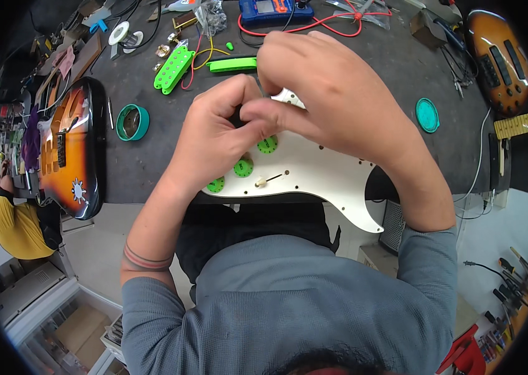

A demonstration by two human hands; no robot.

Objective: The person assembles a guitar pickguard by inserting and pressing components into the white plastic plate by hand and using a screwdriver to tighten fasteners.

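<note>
A white guitar pickguard (306,170) lies at the near edge of the bench, carrying several green control knobs (243,167) and a selector switch with a cream tip (261,182). Over its far part, my left hand (217,125) is closed, thumb and fingers pinched together. My right hand (320,84) curls over from the other side, its fingers bent and its thumb touching the left. Whatever the two hands pinch is hidden behind them. Just beyond lie a green pickup cover (174,70) with holes and a second narrow green pickup piece (231,64), whose end disappears behind my right hand.
Sunburst guitar bodies stand at the left (73,159) and far right (501,62). A teal tin (132,122) and its teal lid (427,115) flank the work. At the back are a blue meter (275,10) and red cable (329,24). A person in yellow (20,228) sits far left.
</note>
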